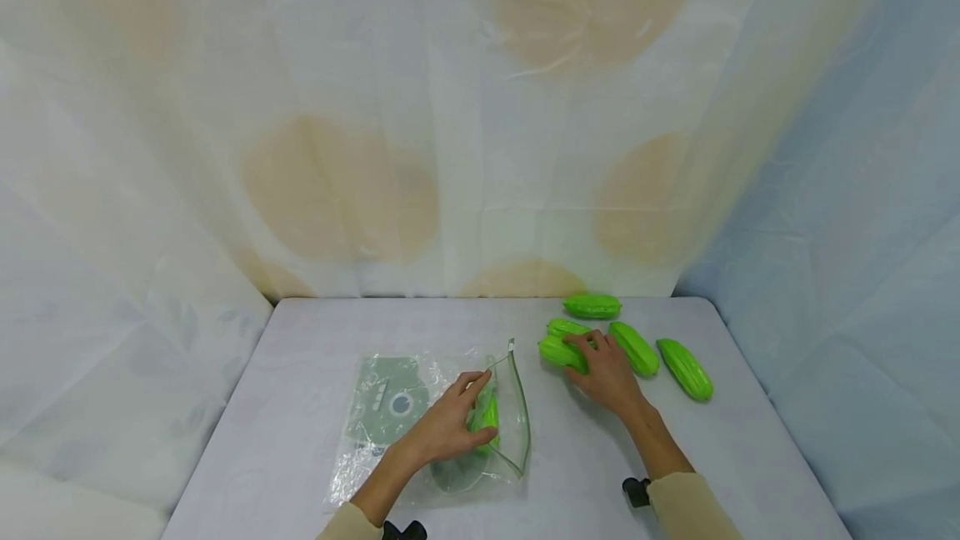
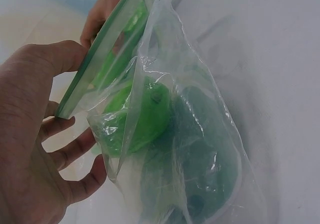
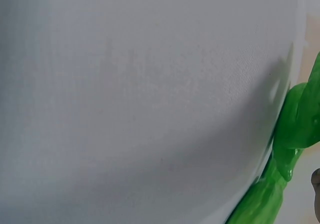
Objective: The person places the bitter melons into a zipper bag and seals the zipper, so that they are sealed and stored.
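Note:
In the head view my left hand (image 1: 450, 423) grips the lip of a clear zip bag (image 1: 522, 407), thumb and fingers spread along its mouth. Inside the bag lies a ridged green gourd (image 1: 489, 419), seen through the plastic in the left wrist view as a green gourd (image 2: 145, 114). To the right, my right hand (image 1: 603, 369) has its fingers curled over another ridged green gourd (image 1: 558, 352) on the table. A second gourd (image 1: 566, 327) touches it from behind. The right wrist view shows mostly tabletop, with a green gourd (image 3: 300, 119) at its right edge.
Around the right hand lie more gourds: one at the back (image 1: 592, 306), one beside the fingers (image 1: 633, 348) and one farther right (image 1: 685, 370). The white table (image 1: 300, 407) is bordered by a patterned curtain (image 1: 465, 215) behind and hanging sheets at both sides.

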Available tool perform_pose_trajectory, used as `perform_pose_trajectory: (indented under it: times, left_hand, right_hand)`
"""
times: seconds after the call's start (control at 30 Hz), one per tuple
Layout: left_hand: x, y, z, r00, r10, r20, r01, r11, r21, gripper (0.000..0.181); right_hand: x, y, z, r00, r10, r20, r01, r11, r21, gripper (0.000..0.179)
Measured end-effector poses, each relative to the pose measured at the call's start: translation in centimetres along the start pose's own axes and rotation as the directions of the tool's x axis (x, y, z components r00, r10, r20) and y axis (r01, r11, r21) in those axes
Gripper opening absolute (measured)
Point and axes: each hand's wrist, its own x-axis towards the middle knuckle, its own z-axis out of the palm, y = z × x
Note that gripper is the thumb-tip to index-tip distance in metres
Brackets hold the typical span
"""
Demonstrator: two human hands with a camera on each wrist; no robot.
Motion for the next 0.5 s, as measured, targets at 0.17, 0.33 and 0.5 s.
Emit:
perform_pose_trajectory:
  times: [0.17, 0.33, 0.5]
  left_hand:
    - [0.0, 0.0, 0.0, 1.000, -0.005, 0.000, 0.005, 1.000, 0.002, 0.086]
    - [0.0, 0.0, 0.0, 1.000, -0.005, 0.001, 0.005, 1.000, 0.006, 0.087]
    - [0.0, 0.0, -0.1, 1.000, -0.006, 0.003, 0.005, 1.000, 0.004, 0.087]
  right_hand:
    - [-0.3, -0.5, -0.1, 1.000, -0.026, -0.007, 0.026, 1.000, -0.012, 0.057]
    - [-0.4, -1.0, -0.3, 0.999, -0.036, -0.001, 0.036, 0.999, -0.009, 0.057]
    - [-0.5, -1.6, -0.6, 0.999, -0.043, -0.003, 0.043, 0.999, 0.007, 0.057]
